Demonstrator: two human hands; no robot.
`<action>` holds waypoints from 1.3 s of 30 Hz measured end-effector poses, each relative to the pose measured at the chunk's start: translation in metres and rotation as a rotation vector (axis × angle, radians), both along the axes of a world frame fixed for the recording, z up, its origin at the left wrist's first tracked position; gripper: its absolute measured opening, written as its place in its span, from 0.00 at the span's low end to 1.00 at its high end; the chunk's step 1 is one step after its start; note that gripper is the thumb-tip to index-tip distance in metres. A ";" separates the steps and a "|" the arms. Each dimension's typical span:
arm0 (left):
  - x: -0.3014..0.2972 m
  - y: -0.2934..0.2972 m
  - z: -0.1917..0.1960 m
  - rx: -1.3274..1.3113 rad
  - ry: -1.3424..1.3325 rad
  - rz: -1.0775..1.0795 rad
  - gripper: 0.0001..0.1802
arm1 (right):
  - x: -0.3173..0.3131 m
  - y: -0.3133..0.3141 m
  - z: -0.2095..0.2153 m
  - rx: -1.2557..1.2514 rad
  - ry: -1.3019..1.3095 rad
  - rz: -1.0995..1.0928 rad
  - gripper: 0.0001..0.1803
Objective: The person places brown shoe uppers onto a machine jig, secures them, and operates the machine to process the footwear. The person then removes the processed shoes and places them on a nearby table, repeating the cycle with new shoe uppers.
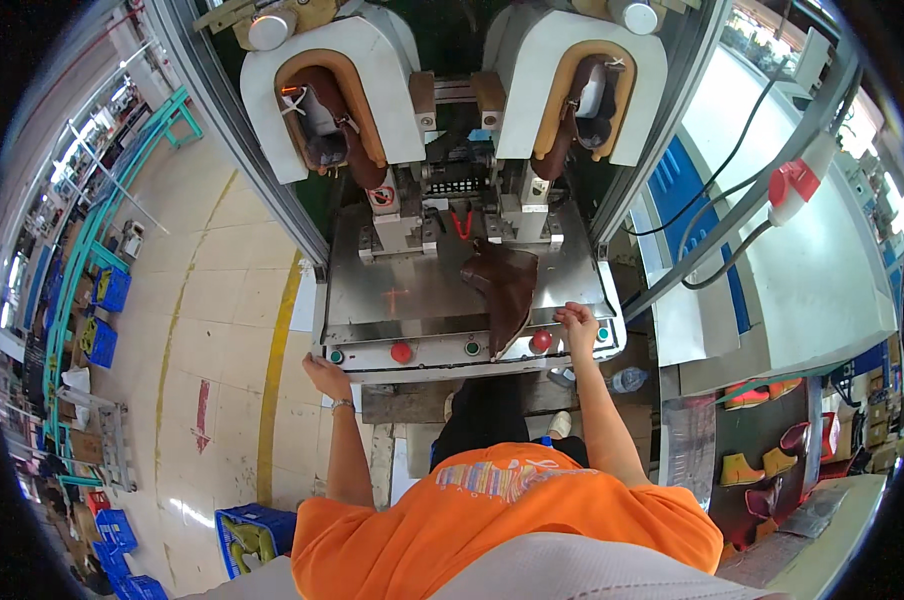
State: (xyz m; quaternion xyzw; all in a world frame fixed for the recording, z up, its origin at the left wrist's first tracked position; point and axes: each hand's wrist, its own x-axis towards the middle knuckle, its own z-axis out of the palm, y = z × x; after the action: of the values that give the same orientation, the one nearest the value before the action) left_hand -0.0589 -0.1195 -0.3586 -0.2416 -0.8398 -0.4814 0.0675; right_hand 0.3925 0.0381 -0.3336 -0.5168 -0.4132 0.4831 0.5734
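Note:
My left hand [329,378] is at the front left corner of the machine's panel, beside a green button [336,356], its fingers loosely extended with nothing seen in them. Between a red button [541,341] and another green button [603,334] is my right hand [578,328], fingers slightly bent and holding nothing visible. A brown leather shoe upper [502,285] lies on the metal bed [392,290], its lower end hanging over the front panel. Above, two white press heads [402,50] each hold a brown shoe upper [324,115] within a tan padded surround.
Red-handled pliers [461,222] lie on the bed between the two stations. A white worktable [802,270] stands at right, with a grey post and red plug [794,183] before it. Colourful shoe pieces [740,469] fill a lower shelf. A blue crate [257,535] sits at lower left.

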 end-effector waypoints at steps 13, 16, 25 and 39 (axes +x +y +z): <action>0.097 -0.027 0.034 -0.483 0.553 -0.804 0.31 | 0.001 -0.003 0.018 -0.105 0.030 0.003 0.11; 0.098 -0.026 0.041 -0.527 0.545 -0.802 0.31 | 0.002 -0.001 0.014 -0.090 -0.029 0.011 0.11; 0.104 -0.022 0.037 -0.396 0.488 -0.768 0.36 | -0.015 0.002 0.066 0.210 -0.259 0.032 0.08; 0.106 -0.019 0.039 -0.287 0.396 -0.721 0.43 | -0.022 0.039 0.358 0.916 -0.458 -0.276 0.07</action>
State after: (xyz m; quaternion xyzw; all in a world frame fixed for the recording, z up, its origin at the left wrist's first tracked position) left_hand 0.0469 -0.1382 -0.3192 -0.6139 -0.7310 -0.2970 0.0208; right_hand 0.3705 0.0768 0.0241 -0.3553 -0.6246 0.0477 0.6938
